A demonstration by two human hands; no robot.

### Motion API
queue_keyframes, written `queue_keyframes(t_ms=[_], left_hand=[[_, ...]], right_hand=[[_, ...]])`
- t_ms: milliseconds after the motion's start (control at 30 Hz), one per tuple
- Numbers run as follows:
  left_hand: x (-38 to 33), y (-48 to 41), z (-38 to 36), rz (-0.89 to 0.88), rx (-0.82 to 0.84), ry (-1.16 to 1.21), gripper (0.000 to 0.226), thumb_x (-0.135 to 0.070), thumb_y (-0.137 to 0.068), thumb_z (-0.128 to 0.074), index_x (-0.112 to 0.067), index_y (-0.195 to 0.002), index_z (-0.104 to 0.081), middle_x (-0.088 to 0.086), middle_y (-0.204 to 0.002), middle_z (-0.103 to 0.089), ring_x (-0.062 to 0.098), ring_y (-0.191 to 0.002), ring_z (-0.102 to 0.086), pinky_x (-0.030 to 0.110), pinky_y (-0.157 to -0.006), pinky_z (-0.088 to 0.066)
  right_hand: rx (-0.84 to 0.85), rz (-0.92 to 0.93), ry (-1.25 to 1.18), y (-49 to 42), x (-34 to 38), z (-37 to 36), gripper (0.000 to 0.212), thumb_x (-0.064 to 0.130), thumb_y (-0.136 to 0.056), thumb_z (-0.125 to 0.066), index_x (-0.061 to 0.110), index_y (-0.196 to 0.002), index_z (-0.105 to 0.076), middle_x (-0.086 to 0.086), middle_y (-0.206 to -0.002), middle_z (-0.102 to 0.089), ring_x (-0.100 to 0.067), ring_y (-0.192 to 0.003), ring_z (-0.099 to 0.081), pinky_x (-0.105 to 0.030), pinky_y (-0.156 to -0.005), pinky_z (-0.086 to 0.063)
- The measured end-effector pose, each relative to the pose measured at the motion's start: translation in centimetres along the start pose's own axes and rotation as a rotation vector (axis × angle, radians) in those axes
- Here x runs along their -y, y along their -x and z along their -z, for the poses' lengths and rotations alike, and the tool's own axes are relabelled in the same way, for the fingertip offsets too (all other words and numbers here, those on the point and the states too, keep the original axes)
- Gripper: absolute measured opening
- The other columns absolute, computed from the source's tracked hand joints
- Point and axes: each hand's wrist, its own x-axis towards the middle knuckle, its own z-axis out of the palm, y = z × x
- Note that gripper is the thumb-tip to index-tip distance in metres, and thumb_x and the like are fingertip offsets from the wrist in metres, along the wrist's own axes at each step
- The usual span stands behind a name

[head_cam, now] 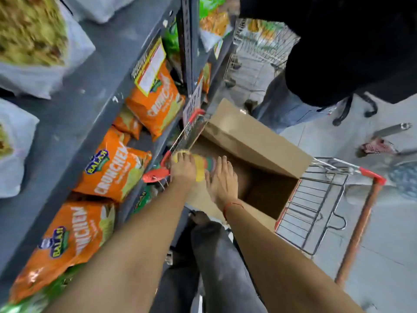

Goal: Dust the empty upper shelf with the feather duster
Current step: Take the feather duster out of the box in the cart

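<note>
Both hands, left (183, 169) and right (222, 180), closed on the duster (199, 168) at frame centre over the box (255, 141), fetching step, next lifting toward the shelf (90, 86) upper left.

I see a grey metal shelving unit (94, 71) on the left, with a perforated upright post (187, 41). On its upper board lie clear plastic bags of a yellowish snack (33, 41), which look blurred. On the board below lie several orange snack bags (110, 170), one beside the other, and a yellow price label (150, 68) hangs at the edge above them. Further down I can see some green packets (142, 199), partly hidden. To the right, a wire shopping trolley (316, 206) with red trim stands on the pale floor (383, 267), and an open cardboard box (252, 143) sits in it.
</note>
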Motion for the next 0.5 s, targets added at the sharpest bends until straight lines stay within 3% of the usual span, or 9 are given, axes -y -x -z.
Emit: queue_keyframes(t_ms=[167,500], left_hand=[[-0.3,-1.2,-2.2,-0.036,0.162,-0.13,0.038,-0.003,-0.097,-0.037,0.002,-0.135,-0.038,0.015,-0.138,-0.045,0.028,-0.126,-0.047,0.031,-0.089,-0.042],[2.0,2.8,-0.5,-0.183,0.075,-0.169,0.034,0.006,-0.091,-0.045,0.0,-0.122,-0.056,0.014,-0.124,-0.061,0.029,-0.113,-0.061,0.039,-0.087,-0.052]], right_hand=[[0.061,-0.008,0.013,0.5,-0.7,-2.2,0.059,0.038,-0.099,-0.035,0.003,-0.145,-0.022,-0.016,-0.155,-0.024,-0.029,-0.14,-0.025,-0.042,-0.112,-0.028],[0.08,-0.043,0.003,3.4,-0.2,-1.6,0.06,0.039,-0.099,-0.035,0.003,-0.145,-0.023,-0.015,-0.154,-0.028,-0.029,-0.14,-0.027,-0.041,-0.113,-0.028]])
